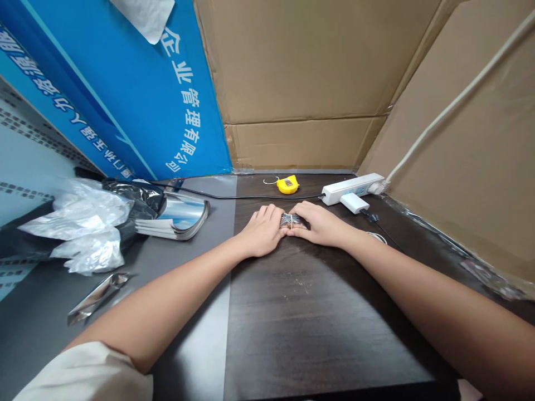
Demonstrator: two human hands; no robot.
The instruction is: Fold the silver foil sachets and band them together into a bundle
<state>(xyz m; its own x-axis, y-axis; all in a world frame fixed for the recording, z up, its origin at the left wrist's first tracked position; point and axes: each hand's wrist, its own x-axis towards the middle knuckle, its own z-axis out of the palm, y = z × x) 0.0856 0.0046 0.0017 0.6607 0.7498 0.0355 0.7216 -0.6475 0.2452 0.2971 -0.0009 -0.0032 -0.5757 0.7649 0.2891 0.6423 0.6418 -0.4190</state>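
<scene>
Nearest the lens: two bare forearms, a pale sleeve (90, 372) at the left elbow, both reaching forward over the dark wood-grain tabletop (301, 317). Meeting in the middle, left hand (262, 229) and right hand (320, 224), fingertips touching around a small dark bundle (291, 220) bound with a thin pale tie, resting on the tabletop between them. Both grips closed lightly on the bundle's ends, fingers curled, thumbs tucked; bundle mostly hidden, so contents hard to tell.

Just beyond, a yellow tape measure (288, 184) near the cardboard wall (305, 83), and a white power strip (353, 188) with a plugged adapter (354, 203) close to the right hand. Off to the left, a stack of silvery pouches (179, 218), crumpled clear bags (83, 223) and a single foil strip (98, 297) on the grey mat.

Likely risks: tie slipping off under uneven pinch, bundle springing loose and scattering; right wrist snagging the black adapter cable (378, 223) lying just beside it and dragging the strip.
</scene>
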